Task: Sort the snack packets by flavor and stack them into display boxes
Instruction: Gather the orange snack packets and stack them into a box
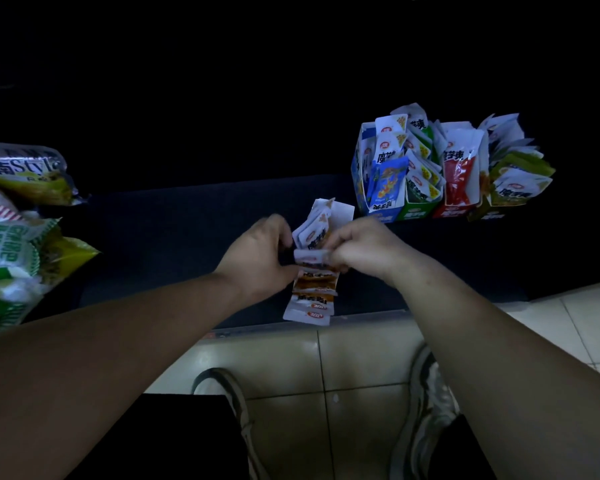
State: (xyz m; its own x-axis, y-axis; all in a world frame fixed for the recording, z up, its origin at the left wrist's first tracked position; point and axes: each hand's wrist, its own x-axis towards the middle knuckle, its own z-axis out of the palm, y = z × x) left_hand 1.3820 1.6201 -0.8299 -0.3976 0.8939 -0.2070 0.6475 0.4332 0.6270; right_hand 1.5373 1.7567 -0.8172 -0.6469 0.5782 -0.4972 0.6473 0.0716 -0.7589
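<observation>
Head view: left hand (257,252) and right hand (364,249) pinch the orange packets (311,292), lengthwise away; display boxes (414,212) sit forward-right, nearer the right hand.

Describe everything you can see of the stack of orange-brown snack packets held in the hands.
The stack of orange-brown snack packets is a loose, overlapping fan of small glossy film sachets, white with orange-brown print and a red logo. The left hand and right hand pinch it at mid-length from either side; upper sachets splay upward, lower ones trail toward the front edge of the dark counter. Whether it rests there is unclear.
</observation>
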